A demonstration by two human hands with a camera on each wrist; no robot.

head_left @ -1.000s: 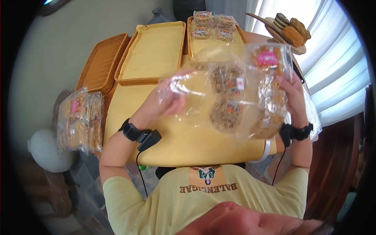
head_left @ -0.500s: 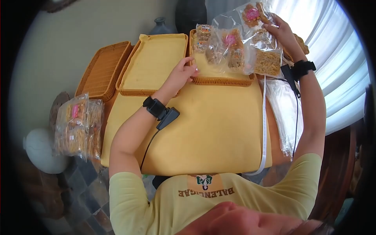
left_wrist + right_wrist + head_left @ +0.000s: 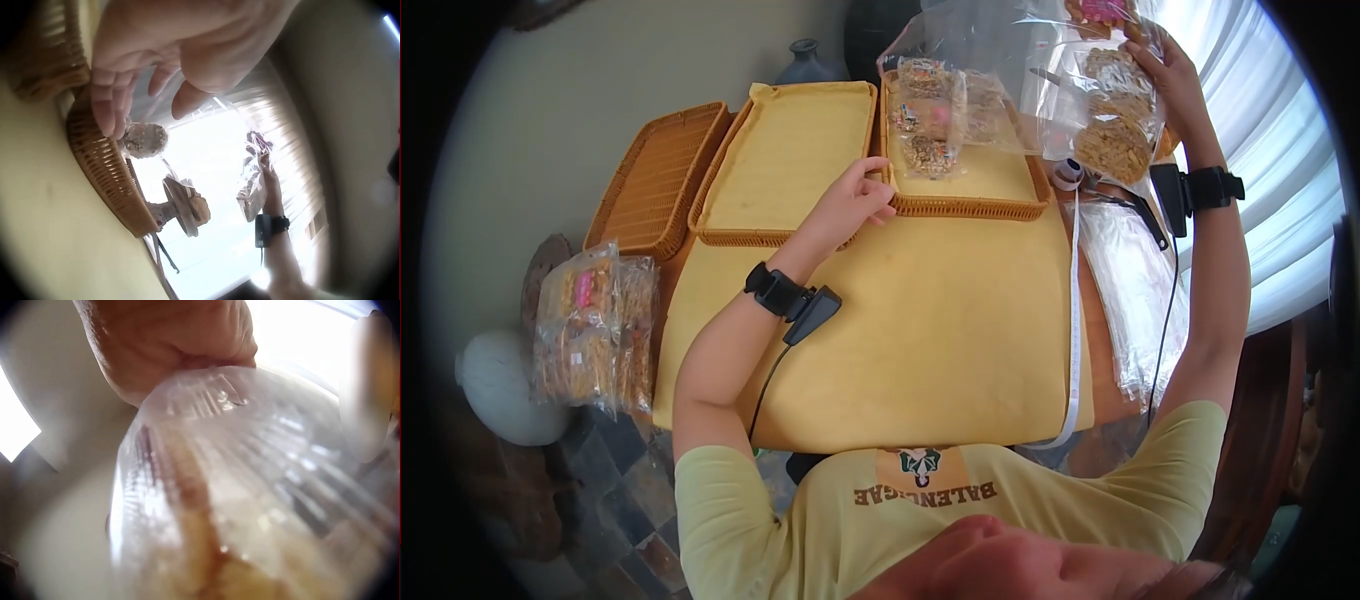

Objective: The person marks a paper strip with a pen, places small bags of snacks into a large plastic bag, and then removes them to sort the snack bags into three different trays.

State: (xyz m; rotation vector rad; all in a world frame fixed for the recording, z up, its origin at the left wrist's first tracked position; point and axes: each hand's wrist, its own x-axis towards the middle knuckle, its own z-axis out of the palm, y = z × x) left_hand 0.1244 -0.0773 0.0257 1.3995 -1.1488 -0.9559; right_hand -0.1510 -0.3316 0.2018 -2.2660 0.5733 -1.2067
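Observation:
In the head view my right hand (image 3: 1175, 85) grips a clear plastic bag (image 3: 1118, 105) of round, crumbly snack cakes up at the far right, beyond the right basket. A pink label shows near its top. Clear plastic stretches left from there, over the right wicker basket (image 3: 975, 208) and its small wrapped snacks (image 3: 928, 110). My left hand (image 3: 850, 205) is at that basket's front left corner, fingers loosely bent and right at the rim. The left wrist view shows its thumb hanging free beside the basket wall (image 3: 106, 165). Blurred bag plastic (image 3: 206, 462) fills the right wrist view.
A cloth-lined basket (image 3: 790, 155) and a bare one (image 3: 658, 180) stand to the left. Filled snack bags (image 3: 585, 330) are at the table's left edge. On the right lie flat clear bags (image 3: 1135, 300) and a white measuring tape (image 3: 1073, 320). Yellow cloth (image 3: 900, 340) covers the table.
The right hand has carried the bag from over the table's middle to the far right. The left hand has let go of the plastic and come to the right basket's front corner.

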